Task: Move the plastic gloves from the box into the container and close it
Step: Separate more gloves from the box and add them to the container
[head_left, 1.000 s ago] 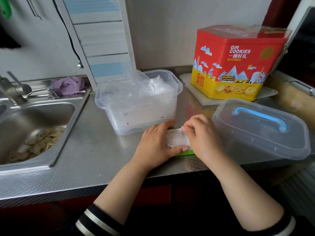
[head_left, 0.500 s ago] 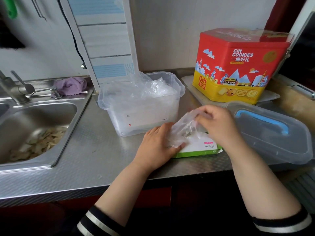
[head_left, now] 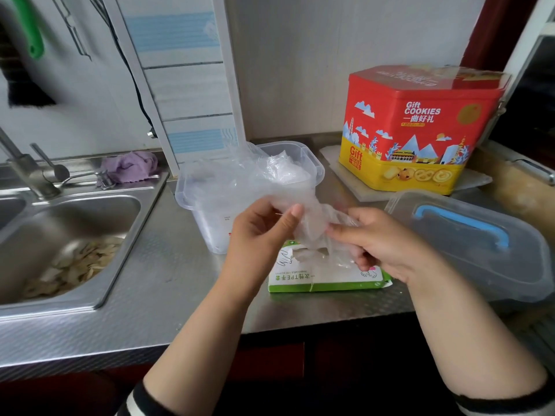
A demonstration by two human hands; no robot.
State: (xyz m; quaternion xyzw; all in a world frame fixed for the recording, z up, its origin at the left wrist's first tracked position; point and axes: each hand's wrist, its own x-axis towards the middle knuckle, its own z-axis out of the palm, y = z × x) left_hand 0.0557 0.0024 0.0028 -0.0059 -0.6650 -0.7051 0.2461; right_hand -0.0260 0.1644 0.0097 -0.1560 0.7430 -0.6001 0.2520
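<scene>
A flat green-and-white glove box (head_left: 327,276) lies near the counter's front edge, its top slot torn open. Above it both hands hold one clear plastic glove (head_left: 312,217). My left hand (head_left: 261,226) pinches its left side between thumb and fingers. My right hand (head_left: 381,241) grips its right part, fingers curled round the film. Behind them stands the open clear container (head_left: 312,163), with several crumpled gloves (head_left: 282,166) piled inside. Its clear lid with a blue handle (head_left: 468,232) lies flat to the right.
A steel sink (head_left: 90,205) with scraps in it sits left, with a tap (head_left: 27,172) and a purple cloth (head_left: 129,166) behind. A red and yellow cookie tin (head_left: 420,130) stands at the back right. A blue-striped board (head_left: 186,79) leans on the wall.
My right hand pulled a glove up out of the box. My left hand left the box and rose to take the glove's other side; both now hold it above the box.
</scene>
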